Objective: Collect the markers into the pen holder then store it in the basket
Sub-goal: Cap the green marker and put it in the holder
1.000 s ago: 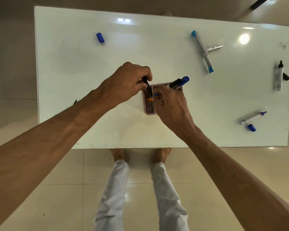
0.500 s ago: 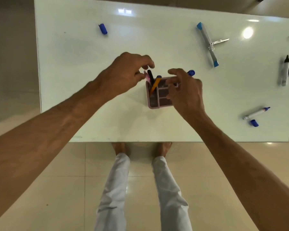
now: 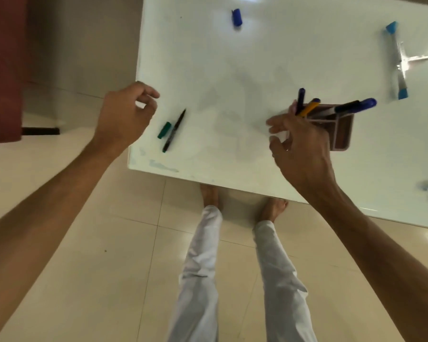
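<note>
Reaching toward an uncapped black marker (image 3: 174, 130) with the left hand (image 3: 124, 114), fingers loosely curled, holding nothing.
Right hand (image 3: 300, 144), fingers spread and relaxed, touches the pen holder (image 3: 341, 134) on the desk (image 3: 232, 70).

Soft indoor light, lamp glare on the glossy table (image 3: 257, 58), motion blur, wide-angle edge bending.

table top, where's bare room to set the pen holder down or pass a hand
The widest bare patch of the table runs between the uncapped black marker with its green cap and the pen holder, below the loose blue cap. It is crowded around the holder, where the right hand sits.
</note>
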